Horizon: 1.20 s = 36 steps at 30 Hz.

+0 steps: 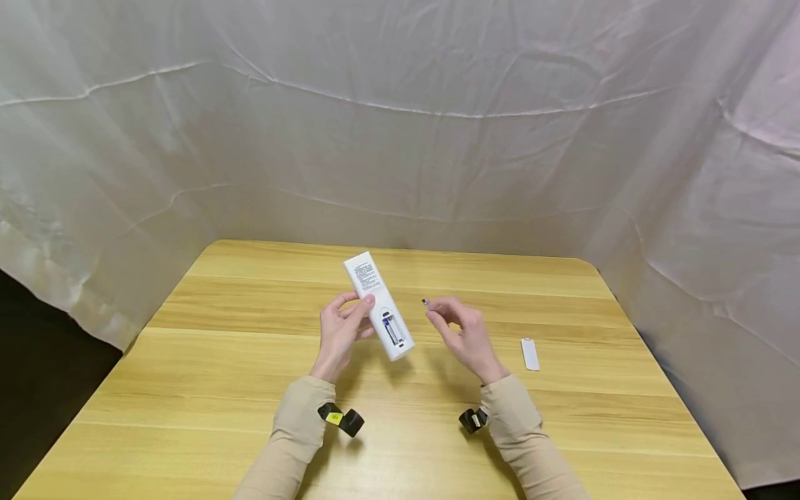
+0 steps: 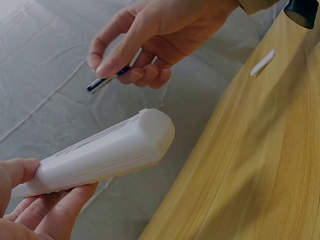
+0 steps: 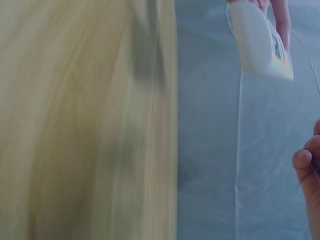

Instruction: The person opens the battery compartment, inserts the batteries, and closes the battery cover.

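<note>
My left hand (image 1: 339,335) holds a white remote control (image 1: 382,297) above the table, its back turned up and tilted. The thumb lies on the back and the fingers support it from beneath. Its battery compartment (image 1: 394,329) is uncovered, with a blue and silver battery showing inside. To the right of the remote, my right hand (image 1: 465,337) pinches another small battery (image 2: 102,84) between thumb and fingertips, apart from the remote. In the right wrist view, only part of the right hand (image 3: 309,162) shows at the edge, and its battery is hidden.
A white battery cover (image 1: 530,354) lies on the wooden table (image 1: 206,368), right of my right hand. Pale fabric (image 1: 400,153) hangs behind the table and along its sides. Each sleeve cuff carries a small black wrist camera (image 1: 351,422).
</note>
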{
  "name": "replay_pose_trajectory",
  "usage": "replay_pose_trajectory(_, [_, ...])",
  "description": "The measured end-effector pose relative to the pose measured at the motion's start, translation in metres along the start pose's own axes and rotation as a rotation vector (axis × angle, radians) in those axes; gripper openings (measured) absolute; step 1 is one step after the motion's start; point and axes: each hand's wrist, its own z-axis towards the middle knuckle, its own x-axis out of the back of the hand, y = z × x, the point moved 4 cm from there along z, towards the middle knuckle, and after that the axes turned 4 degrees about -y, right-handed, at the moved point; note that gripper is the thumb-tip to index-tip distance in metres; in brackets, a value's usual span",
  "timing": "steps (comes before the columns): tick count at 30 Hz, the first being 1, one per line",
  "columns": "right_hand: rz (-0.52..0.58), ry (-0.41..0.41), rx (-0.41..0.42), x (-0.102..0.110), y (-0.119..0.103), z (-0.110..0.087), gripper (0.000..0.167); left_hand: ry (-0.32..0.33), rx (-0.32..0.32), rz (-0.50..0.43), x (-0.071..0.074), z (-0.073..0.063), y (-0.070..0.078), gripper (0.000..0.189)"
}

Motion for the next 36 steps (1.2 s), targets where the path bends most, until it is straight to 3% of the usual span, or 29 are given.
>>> replay_pose_trajectory(12, [0.056, -0.174, 0.146, -0.017, 0.004, -0.008, 0.026, 0.003, -0.013, -0.012, 0.000, 0.001, -0.001, 0.030])
replay_pose_trajectory(22, [-0.025, -0.171, 0.236, -0.020, -0.003, -0.008, 0.027, 0.000, -0.013, -0.005, 0.000, -0.001, 0.001, 0.031])
replay_pose_trajectory(30, [-0.194, -0.136, 0.358, -0.025, -0.010, -0.010, 0.029, -0.006, -0.018, -0.004, 0.000, 0.000, 0.000, 0.032])
replay_pose_trajectory(36, [-0.283, -0.105, 0.396, -0.027, -0.013, -0.012, 0.030, -0.011, -0.009, -0.015, 0.000, 0.000, 0.000, 0.032])
